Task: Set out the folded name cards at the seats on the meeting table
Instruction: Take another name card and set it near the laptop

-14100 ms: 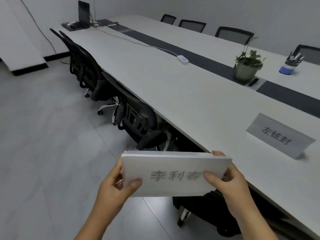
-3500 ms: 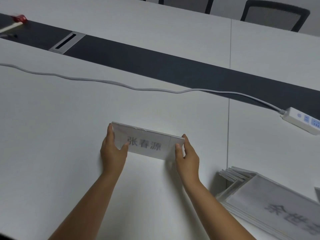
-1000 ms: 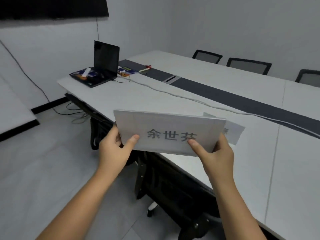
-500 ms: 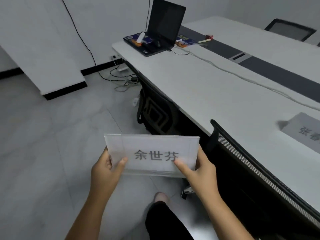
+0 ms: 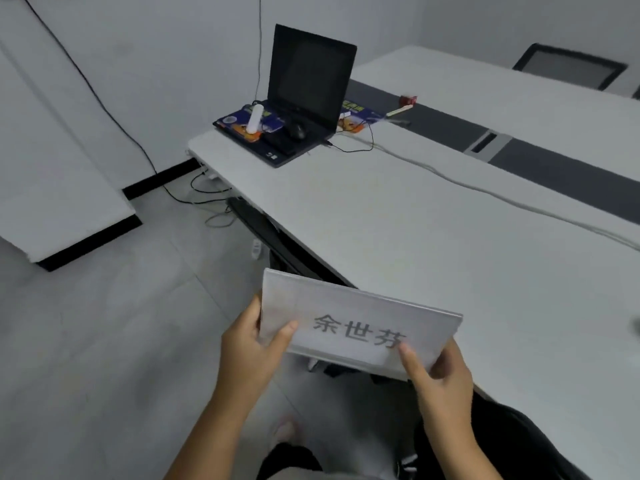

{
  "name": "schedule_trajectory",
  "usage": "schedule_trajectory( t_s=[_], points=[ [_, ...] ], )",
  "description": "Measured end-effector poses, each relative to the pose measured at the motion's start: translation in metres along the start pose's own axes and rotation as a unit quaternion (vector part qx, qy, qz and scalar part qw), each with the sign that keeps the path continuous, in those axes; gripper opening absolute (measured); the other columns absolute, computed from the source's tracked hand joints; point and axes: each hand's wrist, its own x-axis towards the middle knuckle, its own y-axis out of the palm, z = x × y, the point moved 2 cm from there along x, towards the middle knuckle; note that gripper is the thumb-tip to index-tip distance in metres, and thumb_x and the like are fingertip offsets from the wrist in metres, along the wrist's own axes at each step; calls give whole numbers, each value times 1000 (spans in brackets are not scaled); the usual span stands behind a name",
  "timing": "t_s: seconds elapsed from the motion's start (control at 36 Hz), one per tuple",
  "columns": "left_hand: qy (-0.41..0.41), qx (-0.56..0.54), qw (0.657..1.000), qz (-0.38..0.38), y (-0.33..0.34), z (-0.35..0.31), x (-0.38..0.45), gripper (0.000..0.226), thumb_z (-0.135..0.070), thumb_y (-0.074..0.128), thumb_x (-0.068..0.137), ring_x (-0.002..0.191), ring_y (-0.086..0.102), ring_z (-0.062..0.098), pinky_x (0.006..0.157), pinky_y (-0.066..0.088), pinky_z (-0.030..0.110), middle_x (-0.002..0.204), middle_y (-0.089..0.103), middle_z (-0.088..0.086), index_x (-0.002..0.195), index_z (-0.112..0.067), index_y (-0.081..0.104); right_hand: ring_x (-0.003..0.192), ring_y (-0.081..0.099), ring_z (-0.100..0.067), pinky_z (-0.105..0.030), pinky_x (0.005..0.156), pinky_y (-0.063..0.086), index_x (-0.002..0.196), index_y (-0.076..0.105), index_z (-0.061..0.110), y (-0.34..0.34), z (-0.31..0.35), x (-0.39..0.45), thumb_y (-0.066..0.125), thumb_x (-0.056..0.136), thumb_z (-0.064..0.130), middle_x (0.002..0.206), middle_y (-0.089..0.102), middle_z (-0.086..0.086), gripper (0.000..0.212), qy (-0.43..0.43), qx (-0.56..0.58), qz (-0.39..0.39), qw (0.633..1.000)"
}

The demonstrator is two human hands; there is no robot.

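Folded name card (image 5: 360,327) pinched at both ends, left hand (image 5: 247,351) grip at 9 o'clock, right hand (image 5: 440,372) at 4 o'clock, overhanging white bench (image 5: 415,237) near edge, laptop (image 5: 301,98) at 12 o'clock corner

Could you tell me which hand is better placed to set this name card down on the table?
Right. The right hand pinches the white folded name card at the end over the white meeting table; the left hand grips the end over the floor.
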Motion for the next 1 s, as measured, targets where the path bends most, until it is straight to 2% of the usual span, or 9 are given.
schedule_trajectory(
  t_s=[0.11,0.19,0.31,0.36,0.47,0.69,0.83,0.92,1.0],
  points=[
    [59,-4,990,129,40,-12,67,53,-10,68,75,90,56,-18,76,40,-2,99,56,-28,106,-46,45,80,60,8,-1,68,46,102,54,20,-2,-1,25,62,79,5,95,61,11,29,6,36,-137,990],
    [97,5,968,231,73,-18,113,47,-13,66,76,88,53,-21,76,40,-3,99,56,-26,107,-41,46,76,58,14,0,66,44,104,53,18,-1,0,42,67,77,10,94,60,9,31,-2,28,-229,973],
    [101,20,936,336,111,-21,151,41,-15,66,77,89,56,-4,71,42,-2,96,55,-23,109,-33,47,89,58,-1,-10,69,49,108,55,15,-2,5,55,61,81,10,97,62,0,28,19,16,-303,953],
    [90,34,919,384,126,-19,162,42,-17,65,78,95,56,6,74,42,4,101,56,-14,117,-23,48,88,58,0,-15,70,46,111,56,15,-1,5,55,62,81,14,99,63,-1,30,34,-7,-324,946],
    [59,59,886,456,154,-12,178,47,-19,64,79,100,54,11,85,44,21,111,56,-6,122,-18,45,80,58,14,-6,63,48,117,55,16,0,-1,58,65,79,16,101,64,4,39,70,-17,-361,930],
    [40,96,862,496,215,-6,204,54,-18,62,81,111,55,21,87,43,25,125,57,6,129,-17,37,87,62,1,-9,63,50,115,52,28,-16,-14,105,63,79,13,103,63,10,40,93,16,-368,925],
    [49,108,870,479,253,-4,219,69,-16,62,81,118,51,23,96,42,30,132,51,6,138,-22,23,82,60,13,-6,65,48,119,49,25,-37,-28,146,64,78,3,103,61,12,49,96,30,-353,930],
    [48,105,872,476,271,-3,219,69,-14,62,80,119,50,22,99,42,32,134,50,6,138,-22,24,86,60,9,-10,69,50,119,49,24,-49,-36,158,70,70,11,105,61,10,54,111,43,-355,927],
    [48,107,866,487,284,-2,210,70,-15,63,80,121,49,21,101,42,37,135,49,6,137,-22,25,93,59,-6,-22,77,46,115,49,24,-58,-41,155,69,63,22,103,61,7,55,130,38,-386,912]
  ],
)
